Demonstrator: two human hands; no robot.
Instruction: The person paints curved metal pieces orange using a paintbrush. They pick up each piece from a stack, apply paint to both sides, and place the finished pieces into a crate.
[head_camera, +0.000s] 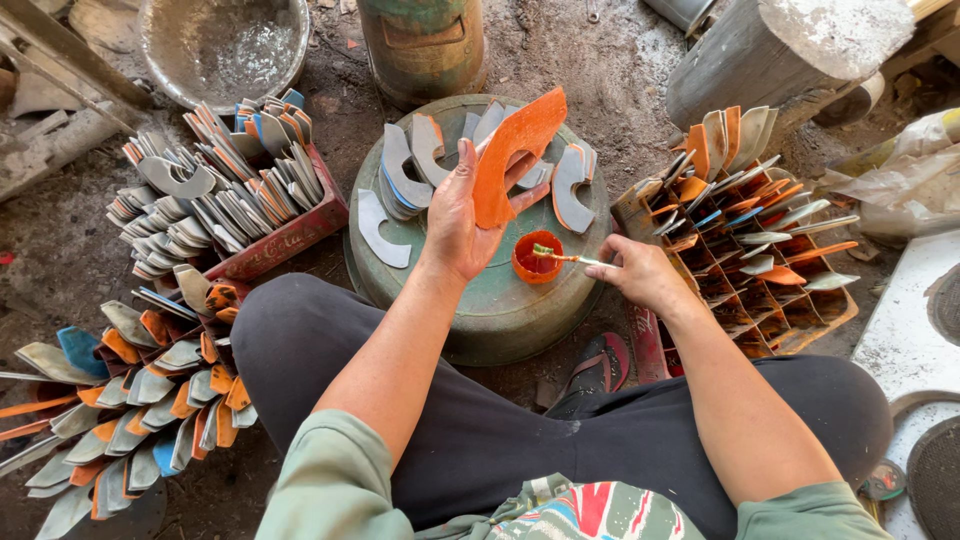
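Left hand (455, 215) grips an orange blade (510, 160); right hand (640, 272) pinches a brush (560, 257) (probably dipped) in the pot (535, 260) — a careless lift could tip it.

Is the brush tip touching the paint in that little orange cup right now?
Touching. In the head view the right hand holds a thin brush whose tip lies inside the rim of the orange cup, on the paint, with no gap visible.

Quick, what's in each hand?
Left hand: holding an orange blade.
Right hand: closed on a brush, tip at the orange cup.
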